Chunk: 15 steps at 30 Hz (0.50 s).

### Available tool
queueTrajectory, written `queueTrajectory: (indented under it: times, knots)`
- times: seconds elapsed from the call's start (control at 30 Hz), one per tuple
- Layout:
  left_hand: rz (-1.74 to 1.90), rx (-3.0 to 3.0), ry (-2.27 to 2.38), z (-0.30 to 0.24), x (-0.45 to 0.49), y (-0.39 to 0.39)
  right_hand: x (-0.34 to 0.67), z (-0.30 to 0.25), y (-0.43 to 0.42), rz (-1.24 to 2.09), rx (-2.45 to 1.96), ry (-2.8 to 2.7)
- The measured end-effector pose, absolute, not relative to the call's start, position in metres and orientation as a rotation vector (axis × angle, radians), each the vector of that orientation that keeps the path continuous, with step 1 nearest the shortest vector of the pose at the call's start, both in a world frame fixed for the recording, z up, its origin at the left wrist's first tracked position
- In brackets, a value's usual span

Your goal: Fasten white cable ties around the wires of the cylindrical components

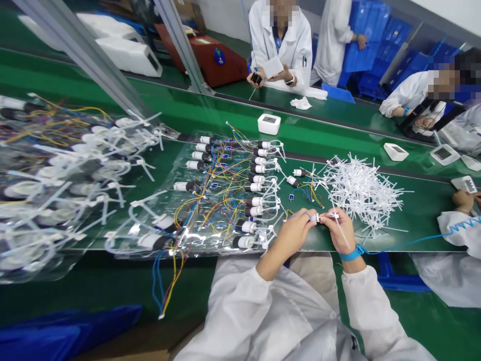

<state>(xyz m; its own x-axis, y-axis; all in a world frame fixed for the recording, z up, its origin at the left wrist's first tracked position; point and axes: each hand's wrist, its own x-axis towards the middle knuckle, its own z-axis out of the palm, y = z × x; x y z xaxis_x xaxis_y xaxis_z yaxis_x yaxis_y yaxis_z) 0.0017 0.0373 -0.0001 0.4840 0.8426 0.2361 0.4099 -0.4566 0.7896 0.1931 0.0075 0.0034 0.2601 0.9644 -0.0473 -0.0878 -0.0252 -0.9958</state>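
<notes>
Between my two hands is a small white cylindrical part (pixel 314 217), mostly covered by fingers. My left hand (pixel 295 231) is closed around its left side, with thin wires near the fingertips. On the other side, my right hand (pixel 342 233) pinches at the part's end. A thin white strip (pixel 341 228), like a cable tie, hangs across the right fingers. Just beyond my hands lie two loose white-and-black cylinders (pixel 293 181) with coloured wires, and a small blue board (pixel 291 197). A heap of white strips and short tubes (pixel 363 193) spreads beyond my right hand.
Left of my hands, rows of wired cylinders lie on clear plastic trays (pixel 210 235); more stacked trays (pixel 56 200) stand further left. White devices (pixel 269 124) sit on the green belt (pixel 323 135) behind. A blue coiled cord (pixel 417 241) runs from my right wristband. Co-workers sit opposite and at right.
</notes>
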Motion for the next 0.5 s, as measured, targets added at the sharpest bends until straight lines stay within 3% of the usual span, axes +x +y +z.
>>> queueTrajectory:
  times: [0.5]
  knots:
    - [0.774,2.154,0.994,0.0041,0.0013,0.0392,0.1964,0.0005,0.0022,1.013,-1.351,-1.030]
